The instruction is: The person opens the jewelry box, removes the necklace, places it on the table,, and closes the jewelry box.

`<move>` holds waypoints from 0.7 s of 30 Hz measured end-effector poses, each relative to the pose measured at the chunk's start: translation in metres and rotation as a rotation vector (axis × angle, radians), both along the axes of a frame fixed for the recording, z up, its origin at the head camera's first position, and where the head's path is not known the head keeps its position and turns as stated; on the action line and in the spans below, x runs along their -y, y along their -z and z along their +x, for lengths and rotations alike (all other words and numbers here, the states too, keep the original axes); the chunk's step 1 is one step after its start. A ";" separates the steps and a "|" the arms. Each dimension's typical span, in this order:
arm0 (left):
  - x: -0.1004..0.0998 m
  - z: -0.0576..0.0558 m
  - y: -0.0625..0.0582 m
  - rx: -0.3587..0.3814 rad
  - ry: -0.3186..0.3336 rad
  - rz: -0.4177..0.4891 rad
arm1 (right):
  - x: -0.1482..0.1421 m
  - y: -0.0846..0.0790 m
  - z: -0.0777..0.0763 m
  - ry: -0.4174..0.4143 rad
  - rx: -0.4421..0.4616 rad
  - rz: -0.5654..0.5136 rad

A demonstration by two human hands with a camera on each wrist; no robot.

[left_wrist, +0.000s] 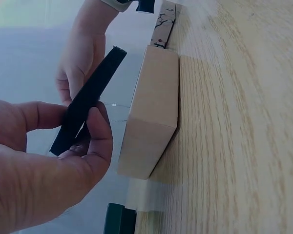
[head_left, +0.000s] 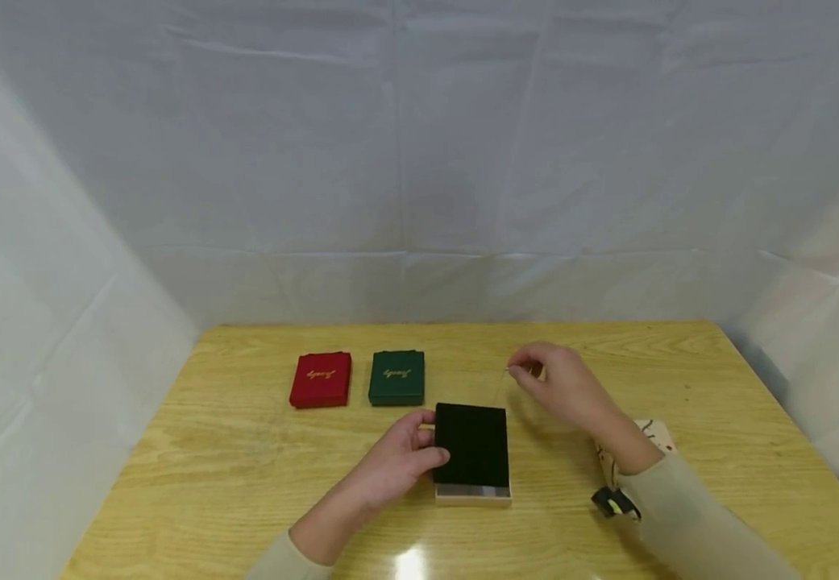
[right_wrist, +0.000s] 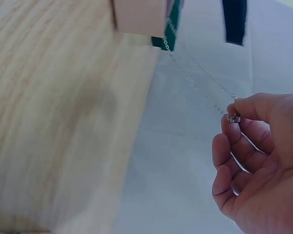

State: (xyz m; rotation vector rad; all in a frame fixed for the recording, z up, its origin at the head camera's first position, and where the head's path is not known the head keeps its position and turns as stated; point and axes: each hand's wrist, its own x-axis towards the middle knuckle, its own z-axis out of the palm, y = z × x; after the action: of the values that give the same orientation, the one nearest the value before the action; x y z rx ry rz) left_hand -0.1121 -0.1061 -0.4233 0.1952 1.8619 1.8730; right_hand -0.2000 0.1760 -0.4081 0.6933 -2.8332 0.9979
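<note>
My left hand (head_left: 397,461) holds a thin black pad (head_left: 471,443) by its left edge, thumb on the upper face and fingers beneath. In the left wrist view the pad is tilted above a pale box (left_wrist: 154,87) standing on the table. The box's near rim (head_left: 473,501) shows below the pad in the head view. My right hand (head_left: 560,387) pinches a thin silver necklace between thumb and fingertip, close to its small pendant (right_wrist: 234,118). Two strands of chain slope from those fingertips toward the box, their far ends hidden.
A red box (head_left: 321,380) and a green box (head_left: 397,379), both with gold lettering, lie at the back left of the wooden table (head_left: 245,483). Under my right forearm is a pale patterned box (head_left: 657,433). A white sheet (head_left: 419,161) hangs behind the table.
</note>
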 end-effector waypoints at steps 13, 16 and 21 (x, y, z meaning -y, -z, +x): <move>-0.001 0.000 0.001 -0.003 -0.044 -0.024 | -0.013 -0.039 0.022 0.004 -0.084 0.013; -0.001 0.000 0.001 -0.004 -0.051 -0.026 | -0.015 -0.048 0.026 0.002 -0.115 0.006; -0.003 0.000 0.001 0.001 -0.054 -0.022 | -0.019 -0.059 0.033 0.000 -0.156 0.002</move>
State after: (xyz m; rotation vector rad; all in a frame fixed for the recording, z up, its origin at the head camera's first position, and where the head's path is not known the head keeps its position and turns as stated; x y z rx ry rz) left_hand -0.1121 -0.1036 -0.4242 0.1383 1.9042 1.8871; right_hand -0.1675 0.1949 -0.3492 0.7374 -2.6999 0.8992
